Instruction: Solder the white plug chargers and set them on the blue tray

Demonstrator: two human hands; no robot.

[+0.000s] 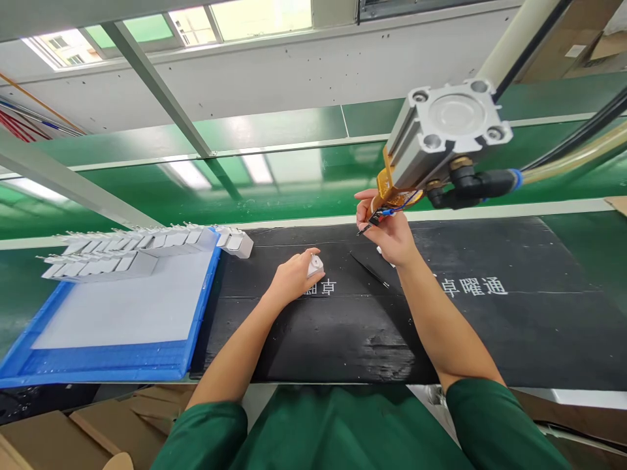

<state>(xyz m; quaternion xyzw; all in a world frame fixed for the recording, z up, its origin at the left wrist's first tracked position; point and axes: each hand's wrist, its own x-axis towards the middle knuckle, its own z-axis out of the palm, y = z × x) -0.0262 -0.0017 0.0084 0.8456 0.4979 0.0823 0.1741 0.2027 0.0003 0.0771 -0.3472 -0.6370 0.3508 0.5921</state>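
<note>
On the black mat (pixel 490 339), my left hand (pixel 294 277) is closed round a small white plastic part (pixel 315 265) with a round face. My right hand (pixel 388 232) is raised at the lower end of a silver pneumatic cylinder (pixel 448 124) with an orange bracket (pixel 386 189). Its fingers are bent around a small dark piece with blue wires there, partly hidden by the bracket. Thin black tweezers (pixel 369 270) lie on the mat between my hands. Another small white piece (pixel 385 255) shows beside my right wrist.
A blue tray (pixel 196 307) with a white sheet stands at the left, with rows of white parts (pixel 122 251) along its back. One group of white parts (pixel 236 242) sits on the mat beside it. Hoses (pixel 578 147) run from the cylinder to the right.
</note>
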